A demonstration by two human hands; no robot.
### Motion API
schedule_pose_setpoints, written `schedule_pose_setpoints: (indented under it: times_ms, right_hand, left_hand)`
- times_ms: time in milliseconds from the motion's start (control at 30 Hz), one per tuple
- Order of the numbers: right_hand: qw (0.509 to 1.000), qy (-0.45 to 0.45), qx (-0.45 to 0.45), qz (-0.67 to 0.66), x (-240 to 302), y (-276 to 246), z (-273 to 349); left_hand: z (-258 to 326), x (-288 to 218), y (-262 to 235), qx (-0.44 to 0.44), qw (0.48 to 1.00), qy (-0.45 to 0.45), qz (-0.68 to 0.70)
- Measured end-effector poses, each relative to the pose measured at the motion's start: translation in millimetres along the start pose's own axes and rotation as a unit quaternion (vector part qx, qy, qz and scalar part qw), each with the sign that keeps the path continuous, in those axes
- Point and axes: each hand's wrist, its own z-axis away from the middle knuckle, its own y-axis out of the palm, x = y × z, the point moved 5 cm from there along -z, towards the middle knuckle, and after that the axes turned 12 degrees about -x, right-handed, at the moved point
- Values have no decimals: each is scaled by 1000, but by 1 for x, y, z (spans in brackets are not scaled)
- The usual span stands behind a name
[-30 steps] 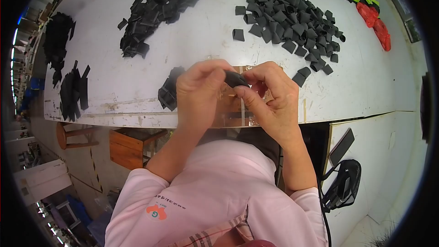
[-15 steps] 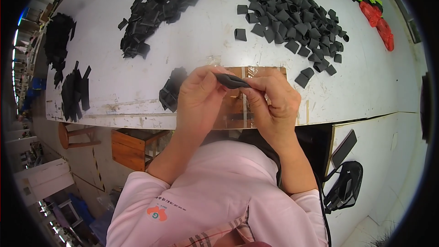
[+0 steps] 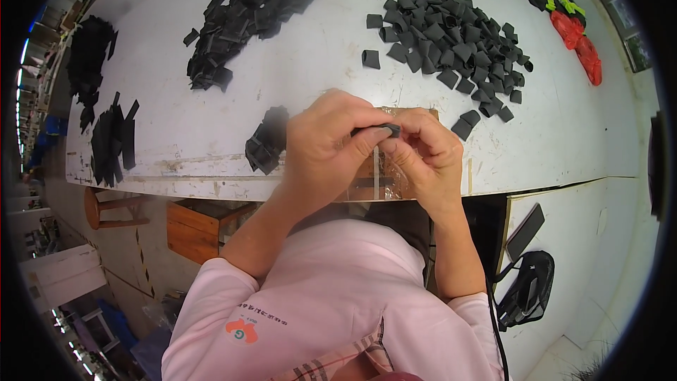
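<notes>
1 small dark piece (image 3: 393, 129) was held in front of us, above the brown taped board (image 3: 395, 185) near the edge of the white table (image 3: 310, 74). The left hand (image 3: 326, 142) was clamped on it, thumb on the near side and fingers behind; the right hand (image 3: 431, 159) pinched its right end between thumb and forefinger. We judged that 2 grips were used because so small and soft a piece needed steadying from 1 side while the other worked it. Holding it clear of the board probably left room for the fingers to get around it.

We took the piles to be kept apart to avoid mixing: the small dark heap (image 3: 266, 144) lay just left of the left hand, the flatter-looking pile (image 3: 240, 21) farther off, and the pile of open-ended loops (image 3: 451, 35) beyond the right hand.

Compared with 0.5 s earlier, we found the left hand shifted rightward and the fingertips of the 2 hands closer together. The piece had stretched visibly between them; now the fingers hid most of it. We noticed no change in the 3 piles.
</notes>
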Motion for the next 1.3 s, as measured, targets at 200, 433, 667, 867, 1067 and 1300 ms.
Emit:
schedule_pose_setpoints:
  times_ms: [200, 433, 667, 867, 1067, 1300]
  right_hand:
    - [998, -18, 39, 54, 4, 6, -5]
    - [985, -91, 29, 147, 18, 5, -2]
    - [974, -107, 36, 194, 18, 5, -1]
    - [966, -129, 13, 224, 18, 7, 2]
    - [958, -166, 1, 235, 9, 13, 6]
    - [999, 34, 27, 20, -3, -23, -17]
  left_hand:
    - [10, 18, -9, -23, 994, -69, 86]
    - [17, 30, 2, -29, 980, -100, 170]
    - [13, 24, 2, -59, 994, -40, 83]
    - [24, 32, 1, -47, 997, -49, 48]
    - [42, 39, 5, -108, 993, -48, -4]
    - [72, 78, -36, -202, 965, -73, -152]
